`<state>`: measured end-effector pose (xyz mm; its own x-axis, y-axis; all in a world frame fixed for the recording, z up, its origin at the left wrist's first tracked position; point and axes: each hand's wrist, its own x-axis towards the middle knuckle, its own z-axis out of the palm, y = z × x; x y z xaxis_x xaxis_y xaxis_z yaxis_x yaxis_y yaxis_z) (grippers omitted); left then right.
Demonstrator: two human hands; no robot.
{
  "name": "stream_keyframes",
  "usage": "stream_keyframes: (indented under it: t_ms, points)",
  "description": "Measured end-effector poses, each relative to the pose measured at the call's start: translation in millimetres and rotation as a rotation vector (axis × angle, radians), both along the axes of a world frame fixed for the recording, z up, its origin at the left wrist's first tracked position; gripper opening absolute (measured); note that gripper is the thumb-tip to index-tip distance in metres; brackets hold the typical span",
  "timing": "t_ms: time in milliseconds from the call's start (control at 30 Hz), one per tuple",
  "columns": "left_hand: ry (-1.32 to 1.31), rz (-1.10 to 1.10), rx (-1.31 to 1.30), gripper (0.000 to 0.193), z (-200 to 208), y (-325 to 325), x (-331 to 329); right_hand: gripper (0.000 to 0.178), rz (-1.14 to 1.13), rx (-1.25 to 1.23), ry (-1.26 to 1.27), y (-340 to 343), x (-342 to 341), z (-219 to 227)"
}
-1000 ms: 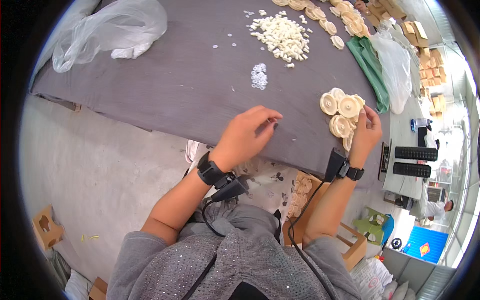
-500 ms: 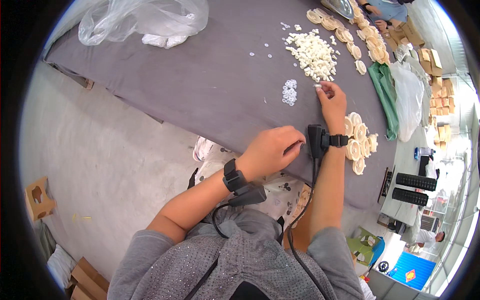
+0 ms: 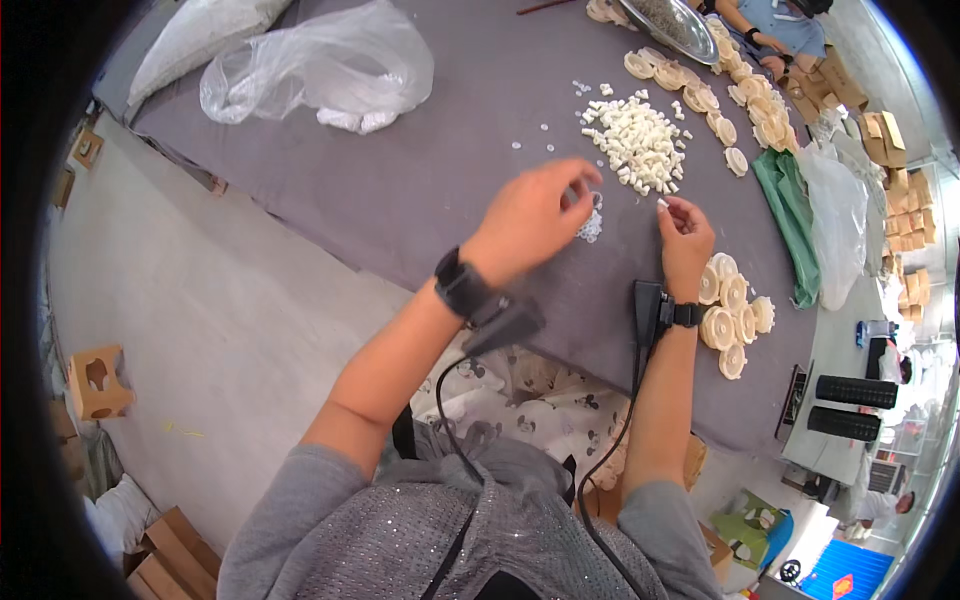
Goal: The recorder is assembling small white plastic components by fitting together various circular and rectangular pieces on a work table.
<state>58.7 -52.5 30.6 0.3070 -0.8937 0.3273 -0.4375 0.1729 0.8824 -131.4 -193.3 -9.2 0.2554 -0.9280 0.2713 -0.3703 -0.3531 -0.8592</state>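
Observation:
My right hand (image 3: 686,240) pinches a small white plastic piece (image 3: 662,204) between thumb and fingertips, just below a heap of small cream plastic pieces (image 3: 636,142). Over a little pile of translucent white washers (image 3: 591,226) hovers my left hand (image 3: 535,215). Its thumb and curled fingers stand apart, slightly blurred, and I see nothing between them. The hand hides part of the washer pile. Beside my right wrist lies a cluster of cream round plastic parts (image 3: 718,328).
The table has a grey cloth (image 3: 400,200). A clear plastic bag (image 3: 330,70) lies at far left. More round parts (image 3: 765,110), a metal tray (image 3: 675,25) and a co-worker (image 3: 780,30) are at far right. A green bag (image 3: 785,215) lies along the right edge.
My left hand has moved from the near table edge, up and away, to the washers. My right hand still pinches the small piece near the heap. The whole view has shifted slightly.

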Motion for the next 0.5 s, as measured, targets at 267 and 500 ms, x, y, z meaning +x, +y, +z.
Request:
stream_keyframes:
  t_ms: [267,500]
  points:
    - [-0.449,0.018,0.089,0.032,13.2,-143.4,39.2,0.017,-0.053,0.059,-0.143,3.0,6.0,0.3]
    - [-0.702,0.104,0.415,0.059,19.8,-284.6,39.3,0.017,-0.115,0.120,-0.252,2.4,2.5,0.2]
